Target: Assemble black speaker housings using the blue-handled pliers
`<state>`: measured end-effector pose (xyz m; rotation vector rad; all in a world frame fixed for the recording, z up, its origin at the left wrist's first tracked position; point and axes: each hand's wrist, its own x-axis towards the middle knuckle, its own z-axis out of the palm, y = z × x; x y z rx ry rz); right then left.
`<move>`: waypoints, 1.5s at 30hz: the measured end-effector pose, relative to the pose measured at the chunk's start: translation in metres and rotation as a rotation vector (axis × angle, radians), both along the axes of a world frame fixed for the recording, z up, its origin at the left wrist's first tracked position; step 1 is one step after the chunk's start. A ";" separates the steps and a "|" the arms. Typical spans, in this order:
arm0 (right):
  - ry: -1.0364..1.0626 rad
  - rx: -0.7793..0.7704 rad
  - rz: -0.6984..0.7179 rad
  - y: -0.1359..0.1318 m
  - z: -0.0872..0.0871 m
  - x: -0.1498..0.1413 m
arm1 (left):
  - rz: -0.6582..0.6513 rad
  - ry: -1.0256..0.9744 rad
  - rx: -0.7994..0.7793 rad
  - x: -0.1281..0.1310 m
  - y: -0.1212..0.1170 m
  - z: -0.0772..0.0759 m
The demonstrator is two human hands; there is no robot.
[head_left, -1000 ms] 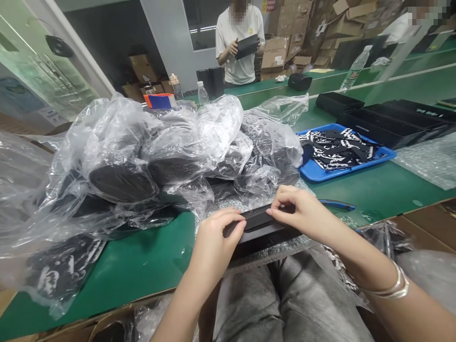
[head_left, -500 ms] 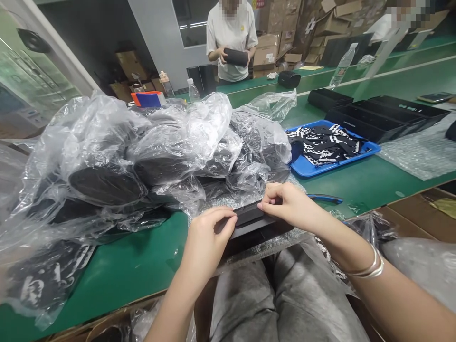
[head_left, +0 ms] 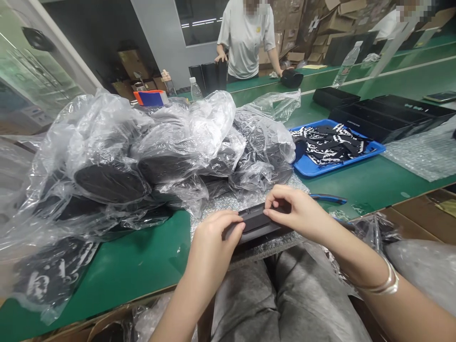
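Observation:
A long dark device [head_left: 263,231] with a rounded edge, perhaps a speaker, lies near the table's front edge on bubble wrap [head_left: 213,204]. A flat black strip [head_left: 254,219] runs along its upper face between my hands. My left hand [head_left: 213,244] is closed in a pinch at the strip's left end, thumb and fingers close together. At the other end my right hand [head_left: 297,209] pinches the strip too, its fingers curled. The fingers partly hide both ends. Behind them are piled several black rounded items [head_left: 112,183] in clear plastic bags.
A blue tray [head_left: 306,168] of black-and-white straps or tags stands right of the pile. Black boxes [head_left: 370,118] lie beyond it. A blue-edged strap [head_left: 329,198] is beside my right wrist. Across the bench stands a co-worker [head_left: 245,42]. Bottles [head_left: 347,64] stand farther back.
The device under my hands has tilted, showing more of its rounded front. The co-worker's hands have parted: one is at upright black boxes, the other on a dark rounded item.

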<state>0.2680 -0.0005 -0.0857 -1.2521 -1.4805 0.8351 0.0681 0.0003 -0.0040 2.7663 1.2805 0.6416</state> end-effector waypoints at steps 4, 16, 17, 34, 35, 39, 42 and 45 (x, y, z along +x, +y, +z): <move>0.047 0.216 -0.029 -0.017 -0.016 -0.002 | -0.043 -0.018 0.071 -0.002 -0.014 -0.008; 0.000 0.422 -0.093 -0.047 -0.030 -0.009 | -0.099 -0.058 0.189 -0.007 -0.036 -0.026; -0.004 0.432 -0.088 -0.049 -0.029 -0.010 | -0.106 -0.054 0.195 -0.007 -0.038 -0.027; 0.000 0.432 -0.119 -0.057 -0.030 -0.012 | -0.080 -0.041 0.221 -0.002 -0.044 -0.027; 0.002 0.425 -0.117 -0.056 -0.030 -0.013 | -0.071 -0.032 0.217 -0.002 -0.044 -0.027; 0.007 0.412 -0.116 -0.055 -0.029 -0.013 | -0.054 -0.037 0.197 -0.003 -0.043 -0.026; -0.010 0.440 -0.126 -0.054 -0.028 -0.014 | -0.045 -0.054 0.186 -0.003 -0.043 -0.026; -0.023 0.445 -0.130 -0.054 -0.028 -0.014 | -0.046 -0.066 0.185 -0.003 -0.043 -0.029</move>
